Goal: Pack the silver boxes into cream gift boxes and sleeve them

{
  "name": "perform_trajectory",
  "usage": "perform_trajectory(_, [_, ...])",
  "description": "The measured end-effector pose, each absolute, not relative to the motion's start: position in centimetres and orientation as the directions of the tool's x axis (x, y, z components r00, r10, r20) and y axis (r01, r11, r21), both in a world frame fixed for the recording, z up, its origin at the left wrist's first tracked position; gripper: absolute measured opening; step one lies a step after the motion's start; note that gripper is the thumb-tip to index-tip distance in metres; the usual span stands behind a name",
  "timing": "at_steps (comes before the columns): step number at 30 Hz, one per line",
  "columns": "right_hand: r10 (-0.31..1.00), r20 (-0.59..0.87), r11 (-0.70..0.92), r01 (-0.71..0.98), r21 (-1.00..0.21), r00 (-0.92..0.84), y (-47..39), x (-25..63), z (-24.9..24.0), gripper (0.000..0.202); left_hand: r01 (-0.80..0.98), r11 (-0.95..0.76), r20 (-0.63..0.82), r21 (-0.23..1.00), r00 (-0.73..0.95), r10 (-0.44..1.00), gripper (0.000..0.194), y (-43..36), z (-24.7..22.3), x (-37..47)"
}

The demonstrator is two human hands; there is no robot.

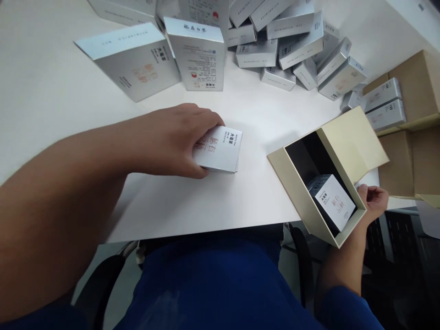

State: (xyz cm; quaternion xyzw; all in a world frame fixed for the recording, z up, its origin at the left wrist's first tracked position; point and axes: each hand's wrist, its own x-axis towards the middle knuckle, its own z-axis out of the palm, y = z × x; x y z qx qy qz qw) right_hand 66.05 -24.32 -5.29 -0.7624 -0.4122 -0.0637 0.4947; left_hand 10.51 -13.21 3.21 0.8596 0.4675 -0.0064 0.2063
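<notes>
My left hand (187, 140) is closed around a small silver-white tea box (223, 149) printed with dark and reddish characters, low over the table's middle. At the right, my right hand (373, 199) rests against the outer side of a cream gift box (285, 167) with a dark lining. Its fingers are curled and partly hidden behind that box, so its grip is unclear. The gift box is open and tilted at the table's front edge. Inside its lower end lies another silver-white tea box (335, 201); the upper end shows bare dark lining.
Large silver cartons (147, 68) stand at the back left. Many small silver boxes (257, 50) lie heaped at the back. A brown cardboard box (412, 96) at the far right holds more of them. A chair armrest (99, 288) is below the white table (165, 201).
</notes>
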Motion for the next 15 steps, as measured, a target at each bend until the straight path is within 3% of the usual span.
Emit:
perform_trajectory(5, [0.562, 0.512, -0.168, 0.696, -0.699, 0.650, -24.27, 66.11, -5.34, 0.044, 0.813, -0.468, -0.207, 0.346, 0.552, 0.808, 0.073, -13.30, 3.08, 10.42])
perform_trajectory(15, [0.554, 0.509, -0.126, 0.671, -0.731, 0.659, -24.04, 65.39, -4.89, 0.036, 0.820, -0.451, -0.213, 0.353, 0.540, 0.814, 0.075, -13.18, 2.91, 10.41])
